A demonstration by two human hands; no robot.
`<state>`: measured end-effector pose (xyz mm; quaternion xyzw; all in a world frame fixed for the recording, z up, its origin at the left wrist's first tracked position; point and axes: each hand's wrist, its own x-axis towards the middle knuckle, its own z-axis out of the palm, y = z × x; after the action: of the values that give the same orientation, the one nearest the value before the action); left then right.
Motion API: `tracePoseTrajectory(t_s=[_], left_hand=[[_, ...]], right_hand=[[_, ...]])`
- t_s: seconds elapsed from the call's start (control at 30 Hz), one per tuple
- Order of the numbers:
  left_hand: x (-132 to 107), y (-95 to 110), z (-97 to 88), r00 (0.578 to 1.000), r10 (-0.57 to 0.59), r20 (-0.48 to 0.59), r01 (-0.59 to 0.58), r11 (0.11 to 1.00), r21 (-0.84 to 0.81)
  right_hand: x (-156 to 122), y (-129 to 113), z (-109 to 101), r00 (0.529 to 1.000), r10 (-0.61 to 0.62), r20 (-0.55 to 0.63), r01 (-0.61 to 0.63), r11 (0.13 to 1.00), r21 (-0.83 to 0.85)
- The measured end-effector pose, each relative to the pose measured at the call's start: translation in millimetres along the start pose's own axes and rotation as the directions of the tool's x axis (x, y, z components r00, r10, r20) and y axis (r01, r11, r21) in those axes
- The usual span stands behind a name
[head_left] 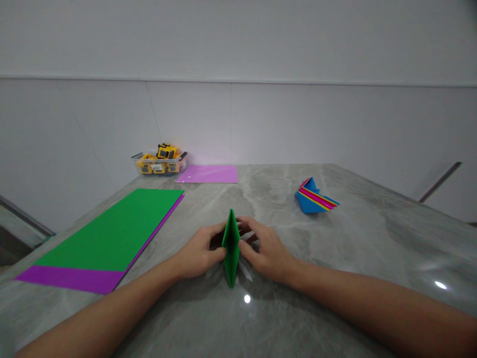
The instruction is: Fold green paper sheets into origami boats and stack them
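Note:
Between both hands stands a folded piece of green paper (231, 251), its narrow opening facing me and its two sides slightly spread. My left hand (203, 249) grips its left side, thumb at the near face and fingers behind. On the other side my right hand (263, 247) holds it with thumb and fingers curled around the right edge. The fingertips behind the paper are partly hidden. The paper is just over or touching the grey marbled table (298, 308); I cannot tell which.
Green sheets (119, 231) lie over purple paper (70, 278) on the left. At the back are a pink sheet (208, 174) and a clear plastic box (158, 164) with yellow toy vehicles. A blue folded paper piece with coloured stripes (313, 198) sits at the right.

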<state>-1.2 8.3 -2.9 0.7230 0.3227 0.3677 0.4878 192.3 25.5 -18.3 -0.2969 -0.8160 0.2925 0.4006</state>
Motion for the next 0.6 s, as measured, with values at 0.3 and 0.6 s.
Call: tracePoseTrajectory(t_s=[0.3, 0.6], left_hand=[[0, -1, 7.5, 0.989, -0.004, -0.145, 0.034, 0.978, 0.204], [4, -5, 9.4, 0.965, -0.006, -0.261, 0.123, 0.893, 0.434]], right_hand=[[2, 0, 2, 1.000, 0.003, 0.006, -0.002, 0.998, -0.070], [-2, -9, 3, 0.977, -0.195, 0.085, 0.212, 0.884, -0.417]])
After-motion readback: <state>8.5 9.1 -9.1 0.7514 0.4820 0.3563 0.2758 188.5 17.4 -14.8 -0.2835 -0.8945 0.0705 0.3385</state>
